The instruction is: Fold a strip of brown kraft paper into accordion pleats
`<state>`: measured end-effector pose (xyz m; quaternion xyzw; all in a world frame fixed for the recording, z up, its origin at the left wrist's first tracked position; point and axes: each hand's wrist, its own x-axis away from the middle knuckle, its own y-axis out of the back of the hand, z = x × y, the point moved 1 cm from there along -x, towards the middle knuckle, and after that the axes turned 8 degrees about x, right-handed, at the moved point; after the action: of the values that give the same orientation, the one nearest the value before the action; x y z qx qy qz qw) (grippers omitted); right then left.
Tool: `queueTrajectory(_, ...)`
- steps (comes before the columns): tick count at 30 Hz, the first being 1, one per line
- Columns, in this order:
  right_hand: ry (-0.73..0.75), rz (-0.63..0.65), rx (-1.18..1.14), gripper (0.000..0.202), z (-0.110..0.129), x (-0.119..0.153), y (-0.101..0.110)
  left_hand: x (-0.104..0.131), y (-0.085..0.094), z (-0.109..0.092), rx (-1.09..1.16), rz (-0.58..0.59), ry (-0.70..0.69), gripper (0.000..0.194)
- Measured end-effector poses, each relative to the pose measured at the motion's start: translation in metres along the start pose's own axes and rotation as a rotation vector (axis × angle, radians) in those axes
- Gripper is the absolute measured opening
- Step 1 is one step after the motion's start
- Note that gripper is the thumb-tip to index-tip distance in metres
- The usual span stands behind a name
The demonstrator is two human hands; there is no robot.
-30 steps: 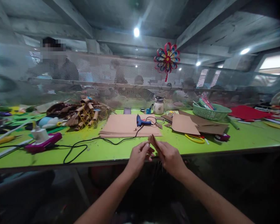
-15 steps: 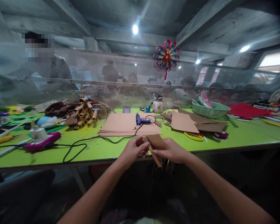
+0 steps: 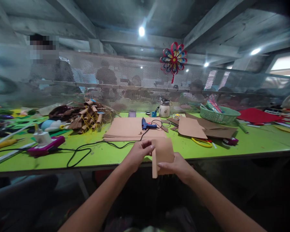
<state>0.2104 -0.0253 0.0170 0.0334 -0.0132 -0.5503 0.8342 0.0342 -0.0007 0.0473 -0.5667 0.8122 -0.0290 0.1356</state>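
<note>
Between my hands is a piece of folded brown cardboard [image 3: 166, 149], held just over the table's front edge. One narrow folded side of it faces left, and its broad face is turned up toward me. My left hand [image 3: 141, 153] pinches the upper left edge with thumb and fingers. My right hand [image 3: 180, 167] grips the lower right part, thumb lying across the front and fingers hidden behind. Beyond the cardboard, a blue hot glue gun [image 3: 148, 124] rests on a stack of brown cardboard sheets [image 3: 122, 127].
A black cord [image 3: 120, 147] runs across the green table [image 3: 106, 158] to a purple power strip [image 3: 47, 146]. Bundled brown paper pieces [image 3: 89, 117] lie left. At right are loose cardboard sheets [image 3: 192, 127], yellow-handled scissors [image 3: 201, 143] and a green basket [image 3: 219, 116]. A perforated metal screen [image 3: 135, 87] stands behind.
The cardboard has been turned so its broad face shows more fully and its narrow side stands nearly upright. My right hand has moved slightly down. The view has shifted a little.
</note>
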Motion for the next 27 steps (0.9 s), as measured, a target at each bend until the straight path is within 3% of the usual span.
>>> queueTrajectory(3,0.072,-0.016,0.069,0.048,0.004,0.004,0.005,0.0,0.002,-0.004,-0.057,0.081,0.045,0.036)
queueTrajectory(8,0.259,-0.314,0.395,0.038,0.03,0.003,0.029,-0.001,-0.002,-0.016,-0.339,0.279,0.051,0.035)
queueTrajectory(11,0.277,-0.203,0.518,0.033,0.042,-0.005,0.033,-0.006,-0.008,-0.017,-0.421,0.325,0.045,0.042)
queueTrajectory(14,0.183,-0.062,0.393,0.03,0.044,-0.014,0.032,-0.012,-0.012,-0.015,-0.382,0.311,0.011,0.049)
queueTrajectory(18,0.083,-0.073,0.108,0.038,0.039,-0.018,0.03,-0.016,-0.013,-0.016,-0.289,0.353,-0.025,0.048)
queueTrajectory(22,0.083,-0.094,0.043,0.042,0.038,-0.015,0.029,-0.014,-0.008,-0.02,-0.261,0.332,-0.012,0.054)
queueTrajectory(27,0.084,-0.041,-0.127,0.042,0.025,-0.009,0.016,-0.004,0.002,-0.02,-0.101,0.254,-0.055,0.029)
